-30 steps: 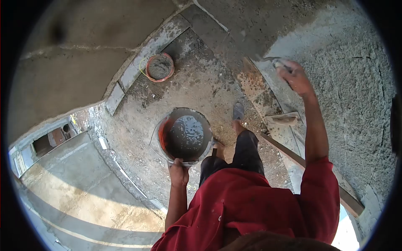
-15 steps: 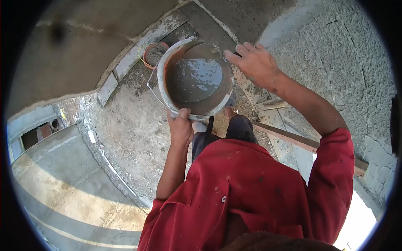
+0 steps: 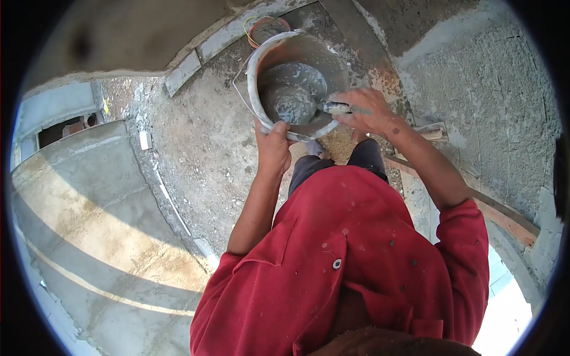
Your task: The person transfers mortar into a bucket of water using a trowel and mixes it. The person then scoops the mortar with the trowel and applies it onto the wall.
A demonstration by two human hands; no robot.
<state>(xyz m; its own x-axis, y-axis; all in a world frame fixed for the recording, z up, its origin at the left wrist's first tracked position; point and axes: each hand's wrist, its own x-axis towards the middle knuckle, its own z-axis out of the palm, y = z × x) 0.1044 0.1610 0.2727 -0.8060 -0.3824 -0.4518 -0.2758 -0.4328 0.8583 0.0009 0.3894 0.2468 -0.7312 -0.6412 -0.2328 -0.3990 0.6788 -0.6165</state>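
Note:
A large bucket (image 3: 254, 83) with a mortar-crusted rim tilts in front of me, holding wet grey mortar (image 3: 297, 92) that is swirled near the bottom. My left hand (image 3: 274, 148) is closed on the near-left part of the rim. Inside the near-right side of the bucket, my right hand (image 3: 365, 111) is wrapped round a short, mortar-smeared tool handle (image 3: 336, 107). The working end of that tool is hidden, apparently in the mortar. A thin wire bail (image 3: 236, 89) hangs along the bucket's left side.
A small orange-rimmed container (image 3: 254, 37) with a yellow cord stands behind the bucket. Rough plastered wall (image 3: 493, 101) rises at right, with a wooden plank (image 3: 504, 218) below it. Concrete slab (image 3: 101, 196) lies at left; gritty ground (image 3: 202, 142) surrounds my feet.
The bucket now appears farther up and right in view, still held by my left hand. My right hand has moved from beyond the far-right rim down into the bucket, and the mortar is stirred.

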